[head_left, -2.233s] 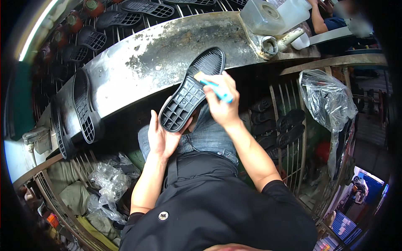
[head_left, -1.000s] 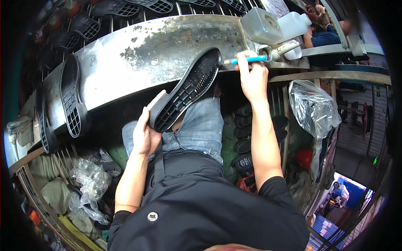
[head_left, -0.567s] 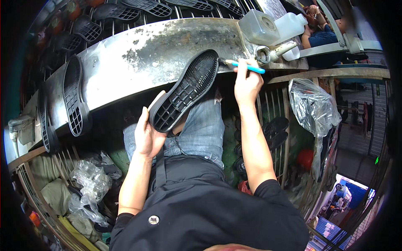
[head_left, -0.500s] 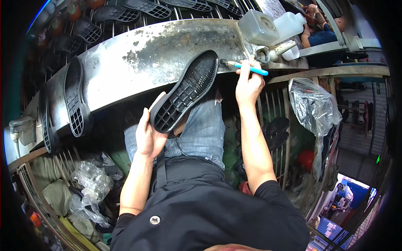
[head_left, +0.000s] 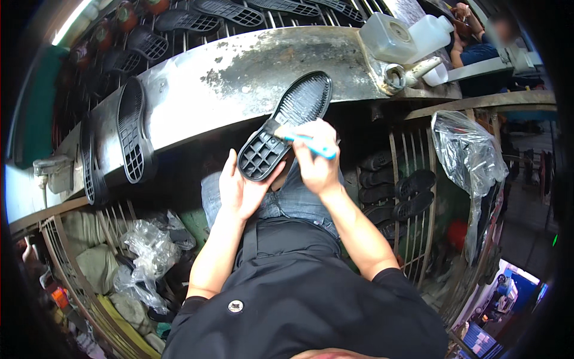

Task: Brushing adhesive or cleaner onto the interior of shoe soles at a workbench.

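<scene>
A black shoe sole rests heel-down in my left hand, its ribbed and gridded inner face turned up toward me. My left fingers wrap under the heel, with the thumb along its left edge. My right hand grips a blue-handled paintbrush. Its dark bristles touch the sole's inner face near the middle, just above the heel grid. The toe end of the sole overlaps the front edge of the metal bench.
Two more soles lean on the bench's left end. Further soles lie on a rack behind. A translucent plastic container and a pipe-like fitting stand at the bench's right. Another person sits at the far right. Plastic bags hang nearby.
My right hand has swung left and down, bringing the brush from beside the toe onto the sole's middle. The sole stays in my left hand; the whole view has shifted slightly.
</scene>
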Demonstrator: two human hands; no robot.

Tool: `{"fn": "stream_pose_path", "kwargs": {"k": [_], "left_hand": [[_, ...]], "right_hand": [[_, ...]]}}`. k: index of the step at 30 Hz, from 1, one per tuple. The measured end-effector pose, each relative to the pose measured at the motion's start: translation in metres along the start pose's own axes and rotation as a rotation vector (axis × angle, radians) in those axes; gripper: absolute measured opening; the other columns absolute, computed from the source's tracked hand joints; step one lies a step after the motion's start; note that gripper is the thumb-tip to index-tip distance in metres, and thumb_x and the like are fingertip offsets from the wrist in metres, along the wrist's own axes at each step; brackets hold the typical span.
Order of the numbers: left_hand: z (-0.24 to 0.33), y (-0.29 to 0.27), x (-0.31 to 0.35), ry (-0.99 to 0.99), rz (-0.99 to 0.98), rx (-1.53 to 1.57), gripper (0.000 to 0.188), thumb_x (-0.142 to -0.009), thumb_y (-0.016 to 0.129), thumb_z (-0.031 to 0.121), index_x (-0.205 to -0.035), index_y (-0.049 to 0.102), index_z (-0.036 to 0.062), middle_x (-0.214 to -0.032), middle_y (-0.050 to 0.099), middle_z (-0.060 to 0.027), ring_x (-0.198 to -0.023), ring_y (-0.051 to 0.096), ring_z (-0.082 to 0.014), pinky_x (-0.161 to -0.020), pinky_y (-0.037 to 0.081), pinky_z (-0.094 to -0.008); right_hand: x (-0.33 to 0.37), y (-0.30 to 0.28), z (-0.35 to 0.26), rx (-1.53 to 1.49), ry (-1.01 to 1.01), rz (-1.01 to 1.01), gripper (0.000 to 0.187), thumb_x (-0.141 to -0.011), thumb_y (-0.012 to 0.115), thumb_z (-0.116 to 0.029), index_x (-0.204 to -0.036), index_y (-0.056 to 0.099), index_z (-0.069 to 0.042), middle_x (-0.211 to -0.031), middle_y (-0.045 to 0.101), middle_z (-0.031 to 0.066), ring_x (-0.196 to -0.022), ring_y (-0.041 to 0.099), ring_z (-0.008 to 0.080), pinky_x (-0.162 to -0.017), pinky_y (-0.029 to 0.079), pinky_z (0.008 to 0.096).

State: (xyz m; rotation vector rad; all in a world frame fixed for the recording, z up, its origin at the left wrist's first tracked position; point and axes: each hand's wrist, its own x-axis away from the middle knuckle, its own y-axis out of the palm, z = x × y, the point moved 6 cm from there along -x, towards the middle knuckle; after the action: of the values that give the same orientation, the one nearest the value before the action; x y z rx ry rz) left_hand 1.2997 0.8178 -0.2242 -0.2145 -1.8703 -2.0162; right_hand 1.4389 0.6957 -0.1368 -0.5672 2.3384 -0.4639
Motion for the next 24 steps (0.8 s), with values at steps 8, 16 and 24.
{"fn": "stream_pose_path", "kwargs": {"k": [8, 16, 24], "left_hand": [[0.001, 0.000, 0.004, -0.052, -0.036, 0.154, 0.063, -0.117, 0.039, 0.052, -0.157, 0.056, 0.0054, -0.150, 0.067, -0.0217, -0.135, 0.066, -0.0367, -0.120, 0.050, -0.0527], [0.004, 0.015, 0.001, 0.079, -0.096, -0.081, 0.066, -0.121, 0.030, 0.047, -0.173, 0.034, 0.0068, -0.170, 0.048, -0.0170, -0.156, 0.048, -0.0323, -0.132, 0.035, -0.0519], [0.015, 0.024, 0.007, 0.155, -0.042, -0.398, 0.067, -0.121, 0.031, 0.049, -0.171, 0.038, 0.0045, -0.166, 0.054, -0.0140, -0.152, 0.053, -0.0278, -0.130, 0.037, -0.0461]], "right_hand": [[0.024, 0.019, -0.061, -0.097, -0.104, -0.281, 0.031, -0.090, 0.083, -0.023, -0.119, 0.079, -0.012, -0.103, 0.072, 0.0076, -0.106, 0.068, 0.0302, -0.112, 0.044, 0.0542], [-0.027, -0.006, -0.025, -0.261, 0.358, -0.672, 0.016, -0.095, 0.081, -0.022, -0.095, 0.077, -0.007, -0.090, 0.076, 0.0104, -0.087, 0.071, 0.0333, -0.085, 0.056, 0.0414], [-0.074, -0.054, 0.051, 0.045, 0.402, -0.424, 0.024, -0.105, 0.075, -0.026, -0.103, 0.075, -0.002, -0.088, 0.077, 0.0136, -0.081, 0.073, 0.0222, -0.078, 0.056, 0.0376]]}}
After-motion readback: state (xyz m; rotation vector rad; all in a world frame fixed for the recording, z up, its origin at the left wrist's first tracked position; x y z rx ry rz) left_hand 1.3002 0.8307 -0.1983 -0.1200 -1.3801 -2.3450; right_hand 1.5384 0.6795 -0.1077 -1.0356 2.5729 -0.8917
